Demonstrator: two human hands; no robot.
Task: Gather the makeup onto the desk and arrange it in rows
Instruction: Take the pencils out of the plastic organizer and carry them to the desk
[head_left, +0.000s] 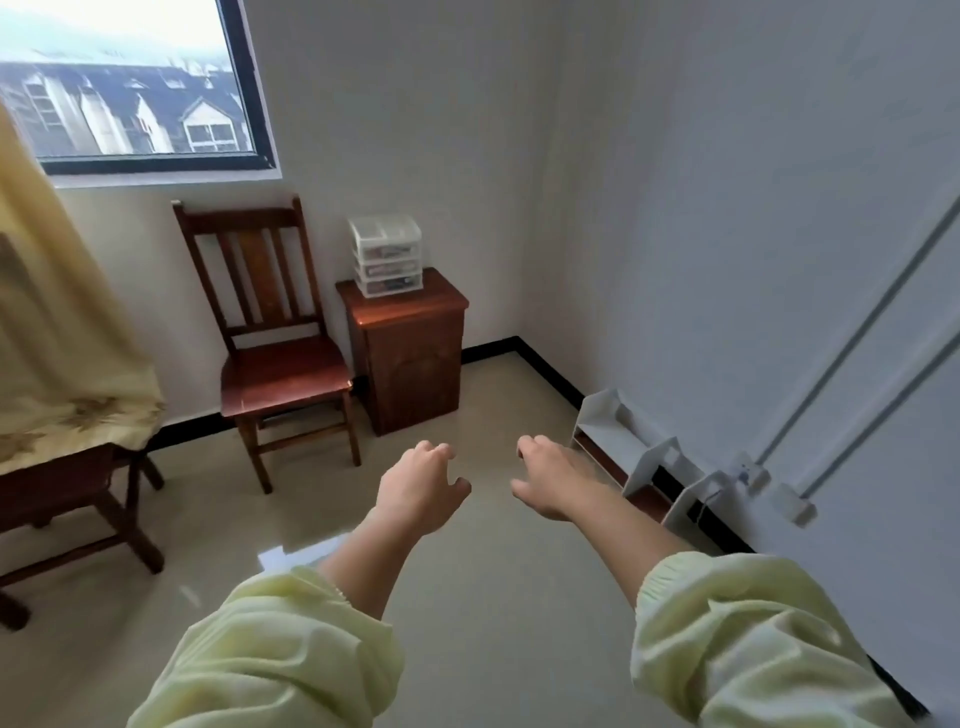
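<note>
A clear plastic drawer organiser (387, 255) with three drawers holding small colourful items stands on a dark red wooden cabinet (410, 353) in the far corner. Both my arms stretch forward over the floor, well short of the cabinet. My left hand (418, 486) hangs in the air with loosely curled fingers and holds nothing. Beside it my right hand (545, 480) is also empty, fingers relaxed and pointing ahead. At the left edge stands a desk (62, 415) under a yellow patterned cloth.
A wooden chair (275, 338) stands under the window, between the desk and the cabinet. White shelf dividers (639, 447) lie on the floor along the right wall, next to wall sockets (748, 470). Beige tiled floor (493, 597) spreads below my arms.
</note>
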